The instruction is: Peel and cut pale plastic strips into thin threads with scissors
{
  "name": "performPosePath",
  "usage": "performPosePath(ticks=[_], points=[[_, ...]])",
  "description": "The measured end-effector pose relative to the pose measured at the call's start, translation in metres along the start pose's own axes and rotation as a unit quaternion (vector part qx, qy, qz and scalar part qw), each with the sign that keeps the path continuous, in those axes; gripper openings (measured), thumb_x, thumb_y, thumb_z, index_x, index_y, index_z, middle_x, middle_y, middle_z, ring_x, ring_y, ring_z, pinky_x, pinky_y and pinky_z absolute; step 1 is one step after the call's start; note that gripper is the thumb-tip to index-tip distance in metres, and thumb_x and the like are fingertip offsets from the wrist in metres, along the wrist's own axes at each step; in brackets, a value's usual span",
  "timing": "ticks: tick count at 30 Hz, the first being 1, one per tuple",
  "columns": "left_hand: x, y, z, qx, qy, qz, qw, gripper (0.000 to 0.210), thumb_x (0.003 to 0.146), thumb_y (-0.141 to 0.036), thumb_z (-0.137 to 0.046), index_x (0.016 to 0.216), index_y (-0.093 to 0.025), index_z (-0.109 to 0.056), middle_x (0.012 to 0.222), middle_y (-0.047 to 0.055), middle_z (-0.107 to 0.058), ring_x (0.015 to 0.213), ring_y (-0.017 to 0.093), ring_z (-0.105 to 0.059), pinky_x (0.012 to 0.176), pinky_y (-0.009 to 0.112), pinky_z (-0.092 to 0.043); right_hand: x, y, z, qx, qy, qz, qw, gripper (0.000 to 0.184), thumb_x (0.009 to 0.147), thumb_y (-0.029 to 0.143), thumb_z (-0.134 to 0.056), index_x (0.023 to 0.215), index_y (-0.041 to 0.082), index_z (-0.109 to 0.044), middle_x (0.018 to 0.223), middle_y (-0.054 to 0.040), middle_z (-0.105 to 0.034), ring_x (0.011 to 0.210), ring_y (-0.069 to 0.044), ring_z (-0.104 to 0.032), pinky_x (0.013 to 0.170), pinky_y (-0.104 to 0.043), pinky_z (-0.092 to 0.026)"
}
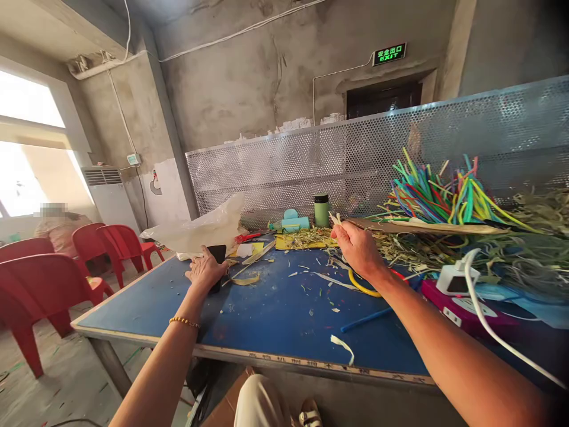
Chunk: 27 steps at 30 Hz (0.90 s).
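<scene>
My left hand [207, 271] rests on the left part of the table with its fingers spread. It lies partly across a black phone [217, 254], whose upper and lower ends show past the hand. A crumpled, whitish plastic bag [200, 228] lies just beyond. On the other side, my right hand [354, 243] is raised above the table, closed on a pale dried husk strip [335, 219] whose frayed end sticks out over the fingers. Below that hand lies a yellow ring [362, 286]. Dry plant scraps [306, 238] are spread on yellow sheets behind it.
A green bottle [320, 210] stands near the perforated metal screen [275, 172]. Colourful pipe-cleaner-like stems [435, 193] are heaped at the right, near a purple power strip [466, 308] with a white charger [457, 279]. Red chairs [44, 284] and a person [60, 228] are at the left.
</scene>
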<state>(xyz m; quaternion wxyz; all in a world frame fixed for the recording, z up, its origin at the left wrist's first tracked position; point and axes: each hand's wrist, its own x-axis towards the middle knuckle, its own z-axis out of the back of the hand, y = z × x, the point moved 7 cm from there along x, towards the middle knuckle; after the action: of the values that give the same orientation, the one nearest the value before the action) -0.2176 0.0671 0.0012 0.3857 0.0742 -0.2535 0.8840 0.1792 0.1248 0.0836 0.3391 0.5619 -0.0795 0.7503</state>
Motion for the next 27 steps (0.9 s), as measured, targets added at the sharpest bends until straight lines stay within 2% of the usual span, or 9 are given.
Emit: performPosePath(ticks=[3, 9, 27], points=[[-0.0011, 0.0013, 0.0000, -0.004, 0.006, -0.004, 1.000, 0.093, 0.075, -0.053, -0.056, 0.148, -0.008, -0.021, 0.134, 0.033, -0.048, 0.127, 0.045, -0.046, 0.095, 0.057, -0.038, 0.0001, 0.0006, -0.0006, -0.001, 0.002, 0.002, 1.000, 0.040, 0.095, 0.041, -0.036, 0.067, 0.020, -0.055, 0.053, -0.0034, -0.056, 0.049, -0.016, -0.049, 0.054, -0.029, -0.032], [0.0023, 0.0019, -0.0015, 0.011, -0.021, -0.014, 1.000, 0.089, 0.079, -0.057, -0.050, 0.148, -0.008, -0.023, 0.130, 0.033, -0.051, 0.124, 0.045, -0.048, 0.094, 0.056, -0.039, -0.0010, 0.0027, -0.0014, -0.010, 0.015, -0.002, 1.000, 0.042, 0.096, 0.043, -0.035, 0.067, 0.021, -0.056, 0.050, -0.0024, -0.053, 0.047, -0.016, -0.047, 0.054, -0.029, -0.032], [0.0036, -0.0023, -0.0010, 0.005, -0.032, -0.011, 0.999, 0.089, 0.075, -0.053, -0.056, 0.144, -0.005, -0.026, 0.126, 0.033, -0.055, 0.122, 0.044, -0.051, 0.092, 0.055, -0.040, -0.0021, 0.0039, -0.0033, -0.007, 0.035, -0.013, 0.999, 0.039, 0.094, 0.040, -0.036, 0.068, 0.020, -0.056, 0.049, -0.0011, -0.050, 0.045, -0.015, -0.045, 0.053, -0.029, -0.031]])
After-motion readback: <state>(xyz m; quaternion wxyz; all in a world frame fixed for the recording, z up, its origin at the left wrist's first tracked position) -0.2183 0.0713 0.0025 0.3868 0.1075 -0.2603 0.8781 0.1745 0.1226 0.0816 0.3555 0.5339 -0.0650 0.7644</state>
